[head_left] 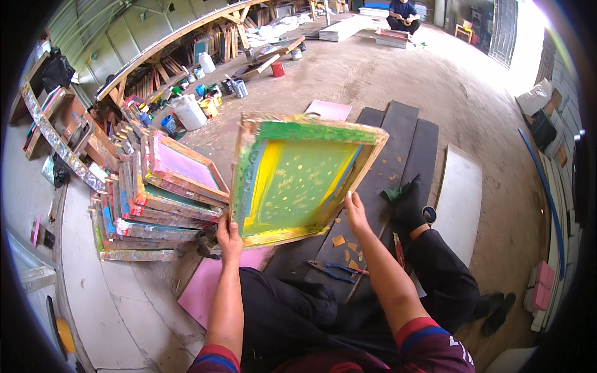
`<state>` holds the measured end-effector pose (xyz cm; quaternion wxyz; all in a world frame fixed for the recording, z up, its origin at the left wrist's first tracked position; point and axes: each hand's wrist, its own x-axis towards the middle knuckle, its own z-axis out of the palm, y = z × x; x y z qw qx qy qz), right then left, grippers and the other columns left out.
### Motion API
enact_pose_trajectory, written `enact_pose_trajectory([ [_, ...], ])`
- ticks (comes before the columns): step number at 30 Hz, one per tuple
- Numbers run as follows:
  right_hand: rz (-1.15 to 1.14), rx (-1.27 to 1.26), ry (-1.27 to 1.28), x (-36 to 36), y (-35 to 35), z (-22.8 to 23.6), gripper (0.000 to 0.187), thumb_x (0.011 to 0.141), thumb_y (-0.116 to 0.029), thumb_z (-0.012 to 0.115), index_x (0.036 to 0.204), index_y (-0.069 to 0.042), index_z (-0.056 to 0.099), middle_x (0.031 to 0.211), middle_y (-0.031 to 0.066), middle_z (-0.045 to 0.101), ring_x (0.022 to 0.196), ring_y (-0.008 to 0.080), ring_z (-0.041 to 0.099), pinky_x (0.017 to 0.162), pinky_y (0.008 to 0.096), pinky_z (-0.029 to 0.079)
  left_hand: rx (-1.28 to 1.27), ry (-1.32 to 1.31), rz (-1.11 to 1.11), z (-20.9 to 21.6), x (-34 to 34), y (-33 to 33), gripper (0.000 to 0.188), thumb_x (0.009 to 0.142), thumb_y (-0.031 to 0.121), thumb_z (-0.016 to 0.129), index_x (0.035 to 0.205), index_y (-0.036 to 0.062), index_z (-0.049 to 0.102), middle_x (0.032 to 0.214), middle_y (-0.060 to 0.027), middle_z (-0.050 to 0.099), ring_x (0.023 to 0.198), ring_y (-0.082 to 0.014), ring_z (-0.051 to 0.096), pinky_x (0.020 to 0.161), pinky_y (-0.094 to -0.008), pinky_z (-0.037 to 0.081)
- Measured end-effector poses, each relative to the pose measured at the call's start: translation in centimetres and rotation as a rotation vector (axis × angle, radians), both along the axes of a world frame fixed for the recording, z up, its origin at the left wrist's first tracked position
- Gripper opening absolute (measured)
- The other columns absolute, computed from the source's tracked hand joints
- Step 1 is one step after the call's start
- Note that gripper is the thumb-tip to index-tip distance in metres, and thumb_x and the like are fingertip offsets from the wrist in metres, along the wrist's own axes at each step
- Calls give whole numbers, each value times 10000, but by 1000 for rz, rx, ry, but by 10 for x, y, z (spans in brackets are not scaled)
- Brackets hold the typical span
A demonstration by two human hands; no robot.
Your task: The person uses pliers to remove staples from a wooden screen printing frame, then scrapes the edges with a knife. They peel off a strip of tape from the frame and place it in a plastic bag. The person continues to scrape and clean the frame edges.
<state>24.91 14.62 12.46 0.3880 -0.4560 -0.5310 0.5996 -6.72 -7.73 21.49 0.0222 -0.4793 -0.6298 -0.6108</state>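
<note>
Between my two hands I hold up a screen printing frame, tilted, its wooden border smeared with green and yellow paint and its mesh green with small pale spots. My left hand is closed on its lower left corner. On the right side edge, my right hand grips the wood with the thumb on the near face. To the left of the frame leans a stack of similar paint-stained frames, the top one with a pink mesh. Blue-handled pliers lie below the held frame, near my legs.
Dark mats lie under my outstretched leg, with scraps of brown tape on them. A roll of tape rests by a white board. Paint cans and a white jug stand at the back left. Another person squats far off.
</note>
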Motion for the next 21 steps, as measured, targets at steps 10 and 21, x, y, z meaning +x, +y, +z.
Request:
enact_pose_trajectory([
  [10, -231, 372, -161, 20, 67, 35, 482, 1063, -442, 589, 1440, -141, 588, 1211, 169, 726, 1083, 289, 699, 942, 409, 529, -35, -728, 97, -75, 65, 38, 374, 1150, 376, 474, 1133, 29, 613, 1062, -44, 636, 988, -145, 567, 901, -329, 466],
  [21, -87, 201, -429, 30, 90, -48, 613, 1035, -446, 641, 1491, -43, 565, 1245, 135, 714, 1148, 215, 669, 1000, 350, 501, -287, -1076, 167, -200, 97, 39, 520, 1142, 455, 463, 1250, -30, 618, 1175, -77, 642, 1096, -175, 553, 988, -362, 437],
])
